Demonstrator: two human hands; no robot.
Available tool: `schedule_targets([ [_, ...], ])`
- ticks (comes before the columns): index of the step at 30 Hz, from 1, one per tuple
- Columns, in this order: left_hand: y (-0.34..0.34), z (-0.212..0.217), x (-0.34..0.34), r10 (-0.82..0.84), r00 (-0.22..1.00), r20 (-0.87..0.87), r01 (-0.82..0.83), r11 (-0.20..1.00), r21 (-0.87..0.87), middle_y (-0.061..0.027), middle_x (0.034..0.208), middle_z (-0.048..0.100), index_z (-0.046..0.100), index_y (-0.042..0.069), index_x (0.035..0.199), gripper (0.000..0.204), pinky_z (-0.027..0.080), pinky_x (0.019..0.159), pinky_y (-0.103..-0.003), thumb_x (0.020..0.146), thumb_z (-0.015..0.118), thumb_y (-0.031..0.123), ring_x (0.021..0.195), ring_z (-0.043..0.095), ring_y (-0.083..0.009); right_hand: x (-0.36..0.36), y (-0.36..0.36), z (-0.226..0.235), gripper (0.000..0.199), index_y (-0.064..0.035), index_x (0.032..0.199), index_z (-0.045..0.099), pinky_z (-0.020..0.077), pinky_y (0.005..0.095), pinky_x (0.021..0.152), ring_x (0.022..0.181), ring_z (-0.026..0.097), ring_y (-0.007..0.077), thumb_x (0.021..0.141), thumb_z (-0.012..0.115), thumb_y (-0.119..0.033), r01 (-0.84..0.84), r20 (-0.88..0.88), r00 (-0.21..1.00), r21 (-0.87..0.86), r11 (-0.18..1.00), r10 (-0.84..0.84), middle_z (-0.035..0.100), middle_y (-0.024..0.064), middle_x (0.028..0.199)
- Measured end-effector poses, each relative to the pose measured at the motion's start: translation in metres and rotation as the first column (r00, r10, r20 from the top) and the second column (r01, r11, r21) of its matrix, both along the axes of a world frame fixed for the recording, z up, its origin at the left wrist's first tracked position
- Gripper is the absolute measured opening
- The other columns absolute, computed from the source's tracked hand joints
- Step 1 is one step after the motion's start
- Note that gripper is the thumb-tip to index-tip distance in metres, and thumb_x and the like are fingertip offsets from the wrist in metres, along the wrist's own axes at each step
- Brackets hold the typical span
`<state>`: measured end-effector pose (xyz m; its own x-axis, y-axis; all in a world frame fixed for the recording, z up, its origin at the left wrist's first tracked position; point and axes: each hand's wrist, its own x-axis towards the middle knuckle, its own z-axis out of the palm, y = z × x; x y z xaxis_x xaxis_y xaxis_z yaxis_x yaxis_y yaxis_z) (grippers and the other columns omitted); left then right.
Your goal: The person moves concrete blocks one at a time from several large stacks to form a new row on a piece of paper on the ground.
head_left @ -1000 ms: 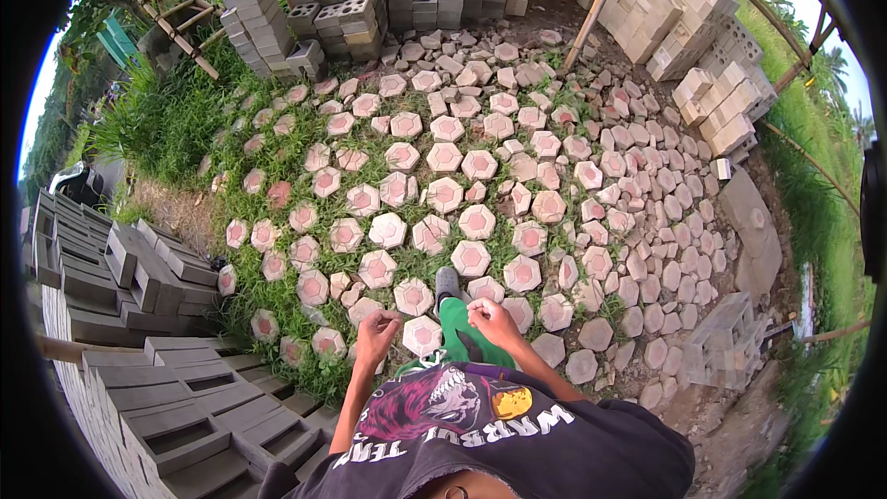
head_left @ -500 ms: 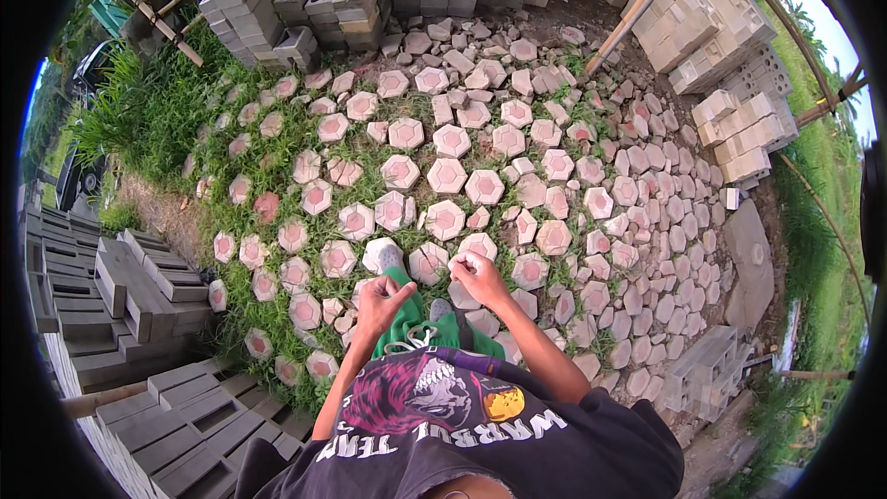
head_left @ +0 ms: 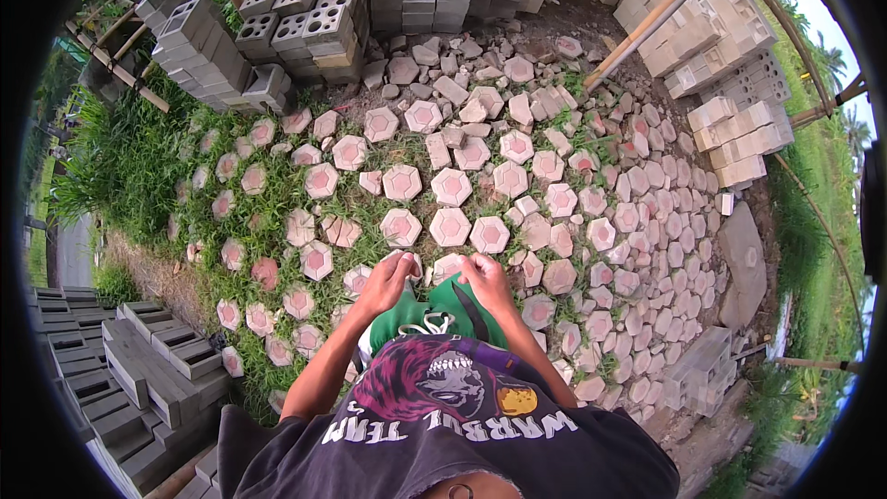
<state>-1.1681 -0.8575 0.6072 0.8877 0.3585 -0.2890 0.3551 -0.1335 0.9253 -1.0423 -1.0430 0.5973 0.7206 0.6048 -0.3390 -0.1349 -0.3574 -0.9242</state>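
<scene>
My left hand (head_left: pixel 388 281) is held in front of my green shorts (head_left: pixel 416 316), its fingers curled in and the thumb along them. My right hand (head_left: pixel 486 279) is at the same height, a short way to the right, also curled closed. The two hands are apart. Nothing sticks out of either one, and the inside of both grips is hidden. Beyond them, pinkish hexagonal paving stones (head_left: pixel 450 226) lie spaced out in the grass. A white drawstring (head_left: pixel 427 324) hangs at my waist.
Grey hollow concrete blocks (head_left: pixel 309 30) stand stacked at the far left, with more blocks (head_left: pixel 730 28) at the far right. Long blocks (head_left: pixel 152 360) are piled at the near left. A slanting pole (head_left: pixel 651 20) stands far right. Broken paver pieces (head_left: pixel 451 90) litter the ground ahead.
The view has shifted forward over the pavers, and the far block stacks look nearer. Both hands have drawn closer to the shorts and stay curled. The foot seen before is now out of sight.
</scene>
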Motion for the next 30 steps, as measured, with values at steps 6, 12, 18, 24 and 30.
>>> schedule_targets([
  [6,0.069,-0.012,0.115,-0.079,0.996,0.03,0.08,0.996,-0.043,-0.0134,0.086,0.064,0.06,-0.002,0.092,0.041,0.046,0.082,-0.037,0.1,0.035,0.03,0.086,0.062,-0.026,0.102,0.044,-0.031,0.025,-0.0022,0.08,0.058,0.0445,0.0241,0.064,0.067,0.053,0.007,0.086,0.068,-0.024,0.077,0.002,0.997,0.004,0.997,-0.077,0.059,0.0006,0.072],
  [12,0.099,-0.028,0.24,0.11,0.987,-0.116,-0.098,0.99,0.104,-0.0104,0.069,0.057,0.064,0.001,0.076,0.051,0.044,0.066,-0.035,0.1,0.035,0.036,0.066,0.054,-0.0199,0.226,0.099,-0.048,0.022,-0.0028,0.082,0.058,0.0461,0.0258,0.067,0.07,0.055,0.0093,0.082,0.071,-0.02,0.038,-0.08,0.996,0.051,0.998,-0.034,0.06,0.0013,0.075],
  [18,0.145,-0.017,0.31,0.246,0.964,-0.105,-0.245,0.969,0.023,-0.0069,0.06,0.058,0.055,-0.002,0.058,0.059,0.04,0.056,-0.03,0.101,0.042,0.036,0.058,0.049,-0.0126,0.341,0.164,-0.03,0.027,-0.0016,0.073,0.057,0.0455,0.0272,0.062,0.065,0.054,0.0089,0.079,0.075,-0.021,-0.161,-0.032,0.987,-0.048,0.986,0.16,0.06,0.0025,0.068],
  [24,0.225,-0.029,0.36,0.429,0.872,-0.237,-0.457,0.886,-0.075,-0.0036,0.056,0.055,0.059,-0.001,0.06,0.055,0.039,0.053,-0.028,0.1,0.046,0.034,0.052,0.046,-0.0102,0.42,0.251,-0.054,0.031,-0.0004,0.072,0.057,0.0456,0.0281,0.061,0.062,0.054,0.0104,0.079,0.074,-0.026,-0.257,-0.041,0.966,-0.141,0.956,0.254,0.061,0.004,0.067],
  [30,0.354,-0.069,0.427,0.369,0.908,-0.2,-0.409,0.884,-0.227,-0.0066,0.078,0.06,0.056,-0.001,0.079,0.043,0.043,0.076,-0.029,0.102,0.038,0.029,0.078,0.054,-0.0141,0.48,0.372,-0.072,0.029,0.0001,0.07,0.057,0.0417,0.0264,0.056,0.059,0.05,0.0074,0.083,0.07,-0.023,-0.251,-0.131,0.966,-0.272,0.929,0.223,0.06,0.0019,0.067],
])
